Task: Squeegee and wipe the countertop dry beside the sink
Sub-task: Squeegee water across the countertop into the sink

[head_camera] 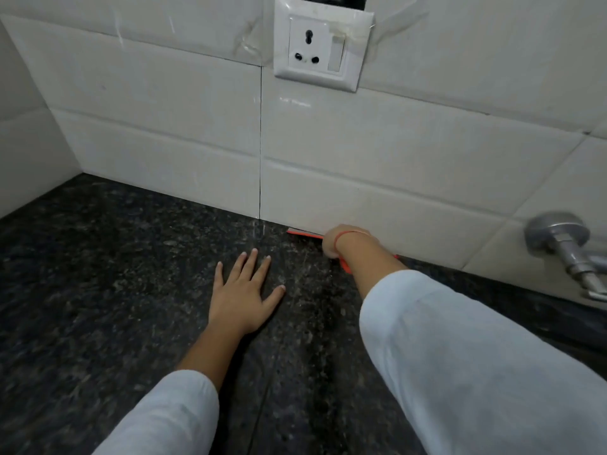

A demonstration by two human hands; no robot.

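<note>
The dark speckled granite countertop (98,290) fills the lower half of the view and runs back to a white tiled wall. My right hand (331,244) reaches to the foot of that wall and grips an orange squeegee (303,233). The squeegee's blade lies along the line where counter meets wall; my hand and wrist hide most of it. My left hand (241,292) rests flat on the countertop with fingers spread, to the left of the squeegee and nearer to me. Both forearms wear white sleeves.
A white wall socket (323,47) sits on the tiles above the squeegee. A metal tap fitting (565,244) sticks out of the wall at the far right. The tiled wall turns a corner at the far left (19,152).
</note>
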